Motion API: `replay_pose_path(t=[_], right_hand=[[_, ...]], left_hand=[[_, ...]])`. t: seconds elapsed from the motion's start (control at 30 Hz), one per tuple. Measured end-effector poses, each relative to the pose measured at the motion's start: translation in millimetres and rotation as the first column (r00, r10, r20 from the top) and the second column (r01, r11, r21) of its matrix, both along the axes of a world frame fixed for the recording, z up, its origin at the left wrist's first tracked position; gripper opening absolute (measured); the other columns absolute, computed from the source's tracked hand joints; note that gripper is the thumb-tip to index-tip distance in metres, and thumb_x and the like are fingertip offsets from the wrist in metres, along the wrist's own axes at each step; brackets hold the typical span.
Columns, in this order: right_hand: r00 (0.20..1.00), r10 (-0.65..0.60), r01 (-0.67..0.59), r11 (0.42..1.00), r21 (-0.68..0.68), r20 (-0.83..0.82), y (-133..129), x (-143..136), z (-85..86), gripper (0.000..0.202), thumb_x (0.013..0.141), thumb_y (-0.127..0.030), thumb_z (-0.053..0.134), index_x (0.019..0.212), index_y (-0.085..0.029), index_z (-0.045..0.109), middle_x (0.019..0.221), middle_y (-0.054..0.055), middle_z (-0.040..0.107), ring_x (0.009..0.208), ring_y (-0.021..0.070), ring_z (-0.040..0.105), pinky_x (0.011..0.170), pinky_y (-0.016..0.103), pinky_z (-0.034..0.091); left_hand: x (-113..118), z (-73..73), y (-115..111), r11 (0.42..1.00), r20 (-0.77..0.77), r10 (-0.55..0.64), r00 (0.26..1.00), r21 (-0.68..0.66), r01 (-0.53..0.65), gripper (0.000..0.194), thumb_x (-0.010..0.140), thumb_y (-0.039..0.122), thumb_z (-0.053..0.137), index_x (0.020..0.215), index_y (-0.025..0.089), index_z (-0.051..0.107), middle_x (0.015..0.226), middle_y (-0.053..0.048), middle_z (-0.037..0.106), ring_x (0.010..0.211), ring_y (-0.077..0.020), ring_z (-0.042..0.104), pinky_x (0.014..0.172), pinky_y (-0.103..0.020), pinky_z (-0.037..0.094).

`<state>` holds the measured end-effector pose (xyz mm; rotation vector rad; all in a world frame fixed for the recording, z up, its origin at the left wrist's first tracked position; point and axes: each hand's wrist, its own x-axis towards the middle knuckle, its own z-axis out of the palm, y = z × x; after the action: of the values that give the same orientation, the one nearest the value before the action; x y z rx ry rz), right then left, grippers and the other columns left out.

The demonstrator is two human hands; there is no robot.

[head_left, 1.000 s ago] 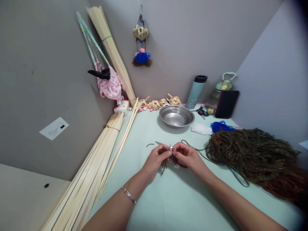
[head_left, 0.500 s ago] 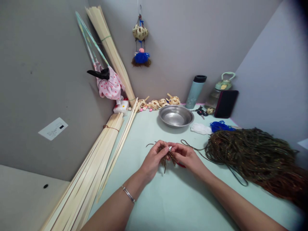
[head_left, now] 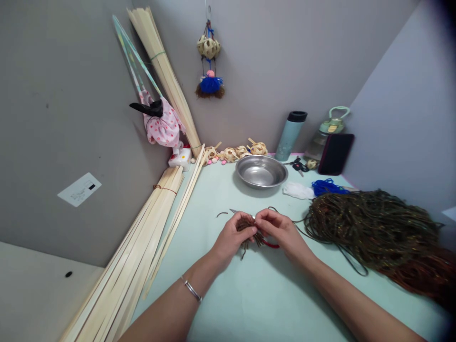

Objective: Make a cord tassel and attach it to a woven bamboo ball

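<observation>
My left hand (head_left: 231,237) is closed around a bunch of short brown cords (head_left: 245,225), whose loose ends fan out below the thumb. Against the top right of the bunch, my right hand (head_left: 278,227) pinches with thumb and forefinger; what lies between these fingertips is too small to make out. A pair of scissors lies on the table under both hands. Its red handle (head_left: 271,245) shows below my right hand and its pointed tip (head_left: 233,211) beyond my left. A short cord piece (head_left: 221,213) lies left of the tip.
A large heap of dark cord (head_left: 374,228) lies at right, near blue yarn (head_left: 327,186) and white yarn (head_left: 298,191). Behind my hands stands a steel bowl (head_left: 261,179). Wooden strips (head_left: 142,247) lie at left. A bottle (head_left: 290,137) and phone (head_left: 336,154) stand behind.
My right fingers have shifted and now pinch at the top of the bunch. My left hand has turned slightly, showing more of the cords. More of the scissors' tip and red handle shows.
</observation>
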<state>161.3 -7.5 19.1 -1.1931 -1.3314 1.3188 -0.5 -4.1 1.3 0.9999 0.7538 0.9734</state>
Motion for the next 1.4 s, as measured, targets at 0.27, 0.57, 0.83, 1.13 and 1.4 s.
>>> replay_pose_path(t=[0.27, 0.57, 0.83, 1.13, 1.4], right_hand=[[0.992, 0.127, -0.127, 0.992, -0.006, -0.020, 0.1, -3.0, -1.7, 0.031, 0.086, -0.050, 0.067, 0.087, -0.019, 0.060, 0.075, 0.001, 0.065, 0.071, 0.0148, 0.057, 0.067, 0.028, 0.043], [0.996, 0.086, -0.086, 0.996, -0.027, -0.004, 2.6, 0.7, -6.2, 0.033, 0.081, -0.049, 0.073, 0.086, -0.019, 0.059, 0.061, -0.003, 0.057, 0.053, 0.0117, 0.048, 0.051, 0.025, 0.034], [0.997, 0.073, -0.073, 0.997, -0.009, 0.005, 0.7, 1.0, -3.0, 0.031, 0.085, -0.050, 0.068, 0.086, -0.020, 0.061, 0.066, -0.001, 0.061, 0.059, 0.0138, 0.052, 0.056, 0.028, 0.040], [1.000, 0.022, -0.022, 1.000, 0.006, -0.012, 1.2, -0.6, 0.1, 0.030, 0.078, -0.047, 0.074, 0.085, -0.019, 0.064, 0.068, -0.001, 0.060, 0.058, 0.0131, 0.051, 0.056, 0.028, 0.040], [0.996, 0.085, -0.084, 0.996, -0.036, 0.016, 2.0, -1.2, -4.3, 0.031, 0.080, -0.048, 0.072, 0.084, -0.020, 0.060, 0.064, -0.002, 0.059, 0.054, 0.0123, 0.049, 0.051, 0.026, 0.035]], left_hand=[[-0.8, -3.5, 4.0, 0.995, 0.052, 0.082, 0.995, 0.049, -0.084, 0.025, 0.081, 0.031, 0.073, 0.097, 0.016, 0.063, 0.091, -0.002, 0.062, 0.070, -0.0091, 0.057, 0.070, -0.024, 0.049], [-4.4, 0.8, 4.2, 0.994, 0.062, 0.093, 0.994, -0.056, -0.090, 0.026, 0.080, 0.037, 0.074, 0.085, 0.018, 0.058, 0.068, 0.004, 0.051, 0.055, -0.0060, 0.045, 0.049, -0.018, 0.034], [-5.0, 2.5, 4.3, 0.995, 0.045, 0.090, 0.995, -0.044, -0.088, 0.025, 0.078, 0.037, 0.074, 0.083, 0.017, 0.059, 0.082, 0.000, 0.059, 0.061, -0.0075, 0.053, 0.062, -0.023, 0.043], [-1.6, -3.0, 3.4, 0.999, -0.038, 0.048, 0.998, -0.019, -0.048, 0.030, 0.074, 0.037, 0.078, 0.087, 0.018, 0.059, 0.075, 0.002, 0.060, 0.057, -0.0088, 0.055, 0.058, -0.024, 0.042], [-4.3, -2.6, 4.7, 0.994, 0.037, 0.089, 0.995, -0.073, -0.087, 0.024, 0.080, 0.038, 0.073, 0.087, 0.020, 0.059, 0.081, 0.002, 0.059, 0.060, -0.0068, 0.053, 0.059, -0.021, 0.040]])
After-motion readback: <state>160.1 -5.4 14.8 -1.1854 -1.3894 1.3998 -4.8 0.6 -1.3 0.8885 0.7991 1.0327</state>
